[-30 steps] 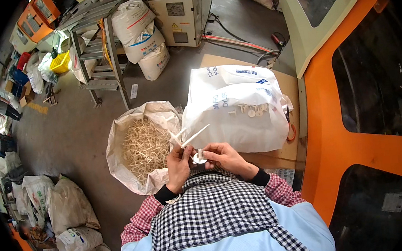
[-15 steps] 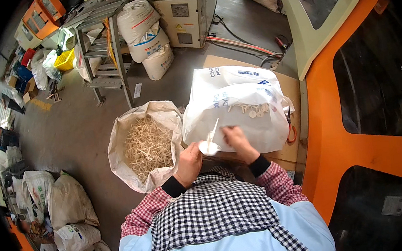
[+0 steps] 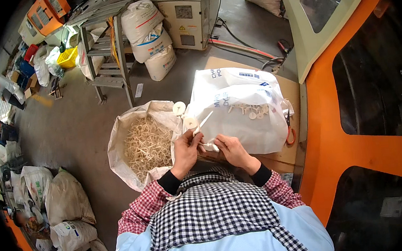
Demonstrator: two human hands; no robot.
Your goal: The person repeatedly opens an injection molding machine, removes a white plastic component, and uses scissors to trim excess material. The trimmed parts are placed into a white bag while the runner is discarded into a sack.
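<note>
My left hand [image 3: 185, 152] is closed on a white moulded plastic piece [image 3: 205, 120] with a thin stem pointing up and a round disc at its side. My right hand [image 3: 234, 150] has its fingers pinched on the lower, white end of the piece, close to my left fingers. Another pale disc [image 3: 179, 108] shows just above, by the sack's rim; whether it is joined to the piece I cannot tell. Left of my hands stands an open woven sack [image 3: 116, 146] full of thin, curly plastic scraps [image 3: 147, 145]. A white plastic bag [image 3: 238, 134] with several disc-headed parts [image 3: 256, 111] lies at the right.
Red-handled cutters [image 3: 291, 134] lie beside the bag on cardboard [image 3: 291, 87]. An orange machine [image 3: 325, 133] borders the right side. Ahead are a metal step stand [image 3: 108, 66] and stacked white sacks [image 3: 146, 34]. More sacks [image 3: 67, 199] line the left; hoses [image 3: 246, 46] cross the floor.
My right hand has come left and down to meet the piece by my left hand. The piece has tilted, and its discs now show above my left fingers.
</note>
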